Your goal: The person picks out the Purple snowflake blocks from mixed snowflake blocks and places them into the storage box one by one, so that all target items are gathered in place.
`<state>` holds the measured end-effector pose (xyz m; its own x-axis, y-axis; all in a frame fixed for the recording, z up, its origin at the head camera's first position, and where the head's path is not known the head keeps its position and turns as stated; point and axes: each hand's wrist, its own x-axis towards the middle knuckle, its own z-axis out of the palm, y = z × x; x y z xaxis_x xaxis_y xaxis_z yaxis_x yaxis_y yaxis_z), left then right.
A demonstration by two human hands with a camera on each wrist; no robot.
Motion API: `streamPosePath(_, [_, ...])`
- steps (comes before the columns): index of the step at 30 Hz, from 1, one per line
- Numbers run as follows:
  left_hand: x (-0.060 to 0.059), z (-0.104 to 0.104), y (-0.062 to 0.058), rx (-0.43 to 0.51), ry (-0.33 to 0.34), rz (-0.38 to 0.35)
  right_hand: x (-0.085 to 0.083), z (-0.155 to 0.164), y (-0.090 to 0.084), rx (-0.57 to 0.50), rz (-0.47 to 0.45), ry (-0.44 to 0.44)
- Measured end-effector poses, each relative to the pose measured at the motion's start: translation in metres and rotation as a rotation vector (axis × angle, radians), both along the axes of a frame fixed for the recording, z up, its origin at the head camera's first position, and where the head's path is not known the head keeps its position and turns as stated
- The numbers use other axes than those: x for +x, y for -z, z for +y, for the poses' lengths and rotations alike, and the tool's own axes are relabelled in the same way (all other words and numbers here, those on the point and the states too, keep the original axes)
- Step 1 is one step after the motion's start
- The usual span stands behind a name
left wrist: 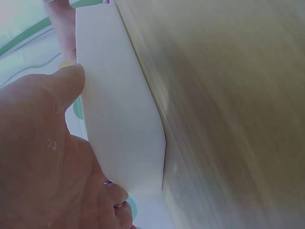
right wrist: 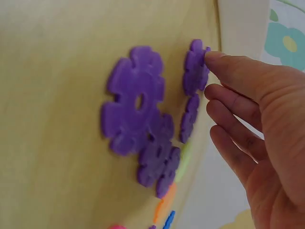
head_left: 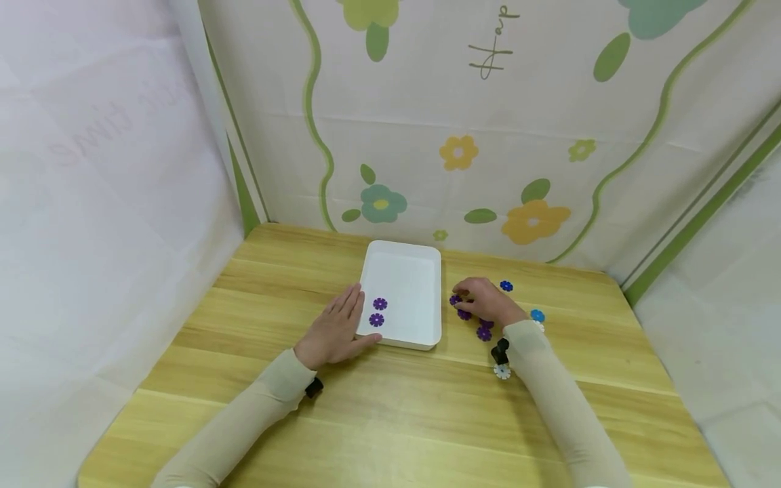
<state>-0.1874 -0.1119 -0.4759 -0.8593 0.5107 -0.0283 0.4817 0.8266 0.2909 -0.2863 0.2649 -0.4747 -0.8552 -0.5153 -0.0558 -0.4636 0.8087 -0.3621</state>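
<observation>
**White tray and flower-shaped pieces on a wood-grain bench, two hands attending**

From left to right, we list:

Left hand, cream-sleeved: fingers straight and side by side along the tray's left edge, thumb spread away from them to the near edge. We see it touch the tray without gripping it.

Tray, white, shallow, rectangular: set close to the bench's far edge. Inside, toward its near left corner, we count two purple flower pieces, one just beyond the other.

Loose purple pieces: a small cluster on the bench, off the tray's right edge, partly covered by the hand above.

Right hand, cream-sleeved: over that cluster, its thumb at the rim of one purple piece; we cannot tell whether the fingertips close on it.

Pale piece: beside the right wrist, nearer the bench's near edge.

Dark blue piece: beyond the right hand, toward the far edge.

Light blue piece: right of the wrist, a white piece just beside it, partly hidden by the sleeve.
</observation>
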Motion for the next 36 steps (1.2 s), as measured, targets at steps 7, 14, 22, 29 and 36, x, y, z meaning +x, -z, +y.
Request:
streamPosePath(7, [0.003,0.001,-0.007,-0.012,0.001,0.002,-0.005,-0.001,0.005,-0.013,0.005,0.009])
streamPosePath(14, [0.003,0.001,-0.006,-0.015,-0.005,-0.012,-0.009,-0.002,-0.003,-0.011,-0.051,0.041])
streamPosePath(22, [0.003,0.001,-0.005,-0.015,-0.001,0.000,-0.010,0.004,-0.017,-0.036,-0.189,0.043])
streamPosePath(29, [0.003,0.001,-0.003,-0.025,0.003,-0.008,-0.013,0.012,-0.038,0.021,-0.227,0.027])
streamPosePath(36, [0.002,0.000,-0.003,-0.032,0.002,0.003,-0.024,0.004,-0.067,0.033,-0.227,0.022])
